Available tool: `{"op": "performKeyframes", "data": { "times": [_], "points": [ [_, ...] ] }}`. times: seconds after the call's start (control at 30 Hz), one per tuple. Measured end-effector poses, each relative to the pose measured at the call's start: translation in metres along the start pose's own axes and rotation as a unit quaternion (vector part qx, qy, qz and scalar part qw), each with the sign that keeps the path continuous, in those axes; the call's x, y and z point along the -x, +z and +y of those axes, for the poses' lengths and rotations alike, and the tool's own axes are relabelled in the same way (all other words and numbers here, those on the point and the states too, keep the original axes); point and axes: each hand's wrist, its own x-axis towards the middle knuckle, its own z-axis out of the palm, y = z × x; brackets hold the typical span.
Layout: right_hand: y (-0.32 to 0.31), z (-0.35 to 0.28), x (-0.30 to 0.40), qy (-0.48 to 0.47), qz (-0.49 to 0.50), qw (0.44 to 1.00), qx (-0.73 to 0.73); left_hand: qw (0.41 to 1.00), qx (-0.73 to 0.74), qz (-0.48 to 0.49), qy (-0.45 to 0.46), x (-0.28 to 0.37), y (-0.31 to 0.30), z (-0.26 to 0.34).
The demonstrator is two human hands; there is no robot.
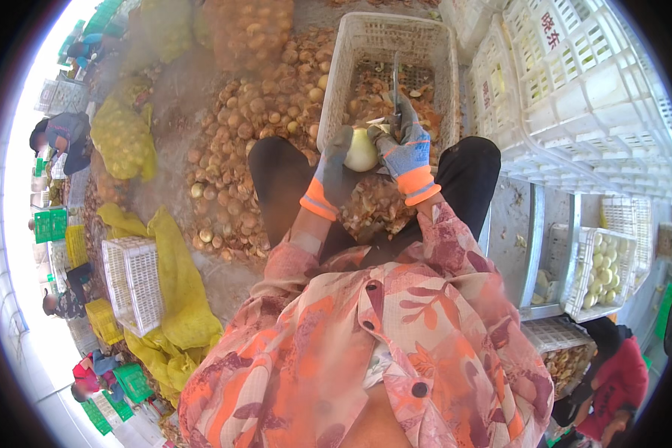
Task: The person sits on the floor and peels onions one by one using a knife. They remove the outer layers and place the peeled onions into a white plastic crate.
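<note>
A peeled, pale onion [361, 151] sits between my two gloved hands, above the near end of a white plastic crate [336, 73]. My left hand [336, 154], in a grey-coated glove with an orange cuff, grips the onion from its left side. My right hand [403, 137], in a matching glove, holds a knife [396, 75] with its blade pointing away from me, while its fingertips touch the onion's right side. Loose onion skins [420, 103] lie inside the crate, and more skins [375, 204] are heaped between my legs.
Many unpeeled onions [241, 129] cover the floor at left. Stacked white crates [565, 89] stand close at right, above a metal frame [535, 241]. A crate of peeled onions [602, 269] is farther right. Yellow net bags [179, 280] lie at lower left; a co-worker [616, 386] sits at lower right.
</note>
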Motion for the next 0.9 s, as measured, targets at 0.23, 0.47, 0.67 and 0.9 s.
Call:
{"op": "performKeyframes", "data": {
  "times": [0.23,0.47,0.67,0.9],
  "points": [
    [-0.015,0.003,-0.016,0.248,0.005,0.889,-0.385,0.997,-0.050,0.007,0.053,-0.011,-0.006,0.001],
    [-0.034,-0.015,0.014,-0.007,-0.070,0.995,0.073,0.996,-0.002,0.069,0.059,-0.017,-0.003,0.004],
    [-0.032,-0.011,0.052,-0.067,-0.208,0.959,0.178,0.991,-0.031,0.054,0.119,-0.023,-0.007,0.000],
    [-0.032,0.003,0.052,-0.055,-0.242,0.960,0.126,0.981,-0.113,0.072,0.142,-0.013,0.005,0.011]
  ]
}}
